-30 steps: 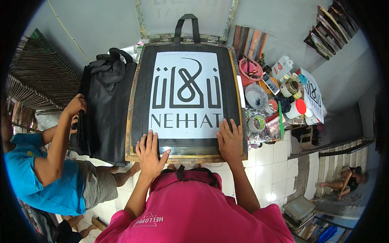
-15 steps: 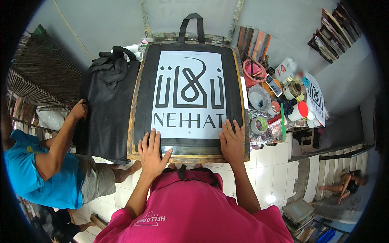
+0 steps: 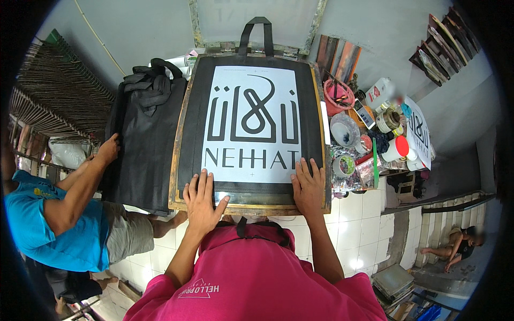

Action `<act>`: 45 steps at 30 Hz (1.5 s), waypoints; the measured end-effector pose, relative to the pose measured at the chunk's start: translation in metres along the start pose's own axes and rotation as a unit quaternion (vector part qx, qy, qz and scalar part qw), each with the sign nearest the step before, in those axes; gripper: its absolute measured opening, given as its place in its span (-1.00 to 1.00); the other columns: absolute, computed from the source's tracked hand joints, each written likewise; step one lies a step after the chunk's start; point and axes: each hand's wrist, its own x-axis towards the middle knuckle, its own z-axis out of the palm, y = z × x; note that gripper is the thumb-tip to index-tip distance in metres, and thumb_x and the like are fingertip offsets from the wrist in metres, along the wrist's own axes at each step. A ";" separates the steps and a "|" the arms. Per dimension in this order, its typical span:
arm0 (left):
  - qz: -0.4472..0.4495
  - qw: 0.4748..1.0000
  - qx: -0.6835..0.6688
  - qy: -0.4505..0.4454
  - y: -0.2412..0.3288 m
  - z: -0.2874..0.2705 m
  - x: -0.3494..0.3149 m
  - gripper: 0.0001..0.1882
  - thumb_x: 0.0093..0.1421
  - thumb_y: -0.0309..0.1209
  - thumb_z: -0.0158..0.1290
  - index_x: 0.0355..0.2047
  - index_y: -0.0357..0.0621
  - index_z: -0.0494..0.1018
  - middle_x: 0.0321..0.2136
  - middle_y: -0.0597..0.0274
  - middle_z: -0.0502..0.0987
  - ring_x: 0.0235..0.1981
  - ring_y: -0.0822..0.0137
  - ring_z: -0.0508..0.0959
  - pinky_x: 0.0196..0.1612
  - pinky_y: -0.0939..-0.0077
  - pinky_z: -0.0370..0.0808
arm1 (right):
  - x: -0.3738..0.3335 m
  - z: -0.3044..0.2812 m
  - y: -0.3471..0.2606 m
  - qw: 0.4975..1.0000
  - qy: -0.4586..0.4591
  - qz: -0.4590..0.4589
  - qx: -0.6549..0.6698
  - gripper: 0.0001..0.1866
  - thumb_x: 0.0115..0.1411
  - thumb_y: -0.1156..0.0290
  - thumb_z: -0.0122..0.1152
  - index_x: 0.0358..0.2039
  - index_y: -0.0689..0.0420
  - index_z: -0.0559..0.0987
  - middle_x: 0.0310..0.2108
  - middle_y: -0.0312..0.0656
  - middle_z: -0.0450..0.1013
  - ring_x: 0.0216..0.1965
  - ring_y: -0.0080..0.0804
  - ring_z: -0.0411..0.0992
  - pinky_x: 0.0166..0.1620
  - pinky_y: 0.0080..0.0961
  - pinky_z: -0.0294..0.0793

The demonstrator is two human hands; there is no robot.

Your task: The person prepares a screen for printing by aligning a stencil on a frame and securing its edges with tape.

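Observation:
A black fabric tote bag [image 3: 191, 123] lies flat on a wood-edged board [image 3: 174, 188], its handle loop standing out past the far edge. On the bag rests a white printed sheet [image 3: 251, 163] with bold black lettering. My left hand [image 3: 202, 197] presses on the near left part, fingers spread, just below the sheet's lower left corner. At the lower right, my right hand [image 3: 309, 187] lies flat with fingers apart, touching the bag beside the sheet's corner. Neither hand grips anything.
A stack of black bags [image 3: 147, 160] sits to the left, where a co-worker in a blue shirt [image 3: 69, 230] touches its edge. At right, a cluttered table holds a pink basket [image 3: 339, 101], jars and a phone [image 3: 364, 114]. A raised screen frame [image 3: 257, 24] stands behind.
The co-worker's hands have shifted slightly at the edge of the bag stack. My own hands stay in place on the bag; the whole view has moved a little.

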 end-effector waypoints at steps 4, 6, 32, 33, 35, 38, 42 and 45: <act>0.001 1.000 -0.002 0.002 0.000 -0.001 -0.001 -0.14 0.29 0.03 0.13 0.42 -0.32 0.24 0.48 -0.13 0.17 0.46 -0.20 0.12 0.44 -0.25 -0.04 | -0.001 0.005 0.003 1.000 0.016 -0.009 -0.009 -0.56 0.47 0.18 0.10 0.22 0.14 0.60 0.34 -0.12 0.44 0.44 0.02 0.22 0.45 0.22 0.04; -0.002 1.000 0.001 0.002 -0.001 -0.001 -0.001 -0.14 0.29 0.03 0.13 0.41 -0.33 0.24 0.48 -0.13 0.17 0.45 -0.20 0.13 0.44 -0.25 -0.04 | 0.001 0.006 0.001 1.000 0.015 -0.011 -0.006 -0.56 0.47 0.18 0.09 0.22 0.13 0.60 0.34 -0.11 0.43 0.45 0.03 0.22 0.45 0.22 0.04; 0.006 1.000 0.008 0.023 -0.004 0.004 -0.003 -0.15 0.31 0.07 0.11 0.42 -0.28 0.25 0.47 -0.06 0.20 0.44 -0.18 0.16 0.43 -0.22 -0.02 | 0.000 0.000 -0.001 0.999 -0.029 0.001 -0.019 -0.55 0.49 0.24 0.08 0.29 0.14 0.54 0.38 -0.06 0.39 0.48 0.09 0.16 0.48 0.21 -0.02; 0.006 1.000 0.007 0.023 -0.004 0.004 -0.003 -0.15 0.31 0.07 0.12 0.42 -0.28 0.25 0.48 -0.06 0.19 0.44 -0.18 0.16 0.43 -0.22 -0.02 | 0.000 0.000 0.000 0.999 -0.027 -0.001 -0.020 -0.55 0.49 0.24 0.08 0.29 0.14 0.54 0.38 -0.06 0.40 0.48 0.09 0.16 0.48 0.21 -0.01; 0.007 1.000 0.006 0.022 -0.003 0.003 -0.002 -0.15 0.31 0.06 0.12 0.42 -0.28 0.25 0.48 -0.06 0.19 0.44 -0.18 0.16 0.43 -0.21 -0.02 | 0.001 -0.001 0.000 0.999 -0.023 -0.003 -0.021 -0.55 0.48 0.24 0.08 0.29 0.14 0.54 0.37 -0.05 0.40 0.48 0.09 0.17 0.47 0.22 0.01; 0.009 1.000 0.005 0.018 -0.002 0.002 0.001 -0.15 0.31 0.05 0.13 0.42 -0.29 0.25 0.47 -0.07 0.19 0.44 -0.18 0.15 0.43 -0.21 -0.02 | 0.001 0.001 0.004 1.000 -0.011 -0.011 -0.027 -0.57 0.47 0.23 0.09 0.25 0.13 0.56 0.38 -0.08 0.38 0.46 0.11 0.19 0.45 0.23 0.05; 0.004 1.000 0.007 0.004 0.000 0.000 0.003 -0.15 0.31 0.04 0.14 0.42 -0.29 0.25 0.49 -0.07 0.18 0.45 -0.18 0.14 0.43 -0.20 -0.03 | 0.006 -0.006 0.002 0.999 -0.029 -0.002 -0.022 -0.56 0.47 0.21 0.11 0.26 0.11 0.56 0.38 -0.10 0.39 0.46 0.09 0.19 0.45 0.20 0.07; -0.004 1.000 0.010 -0.017 0.000 -0.001 0.004 -0.14 0.31 0.04 0.14 0.43 -0.28 0.23 0.50 -0.07 0.15 0.47 -0.18 0.12 0.44 -0.21 -0.04 | 0.006 -0.004 0.004 1.000 -0.025 -0.005 -0.013 -0.55 0.47 0.19 0.12 0.27 0.10 0.55 0.38 -0.14 0.40 0.46 0.06 0.19 0.44 0.20 0.07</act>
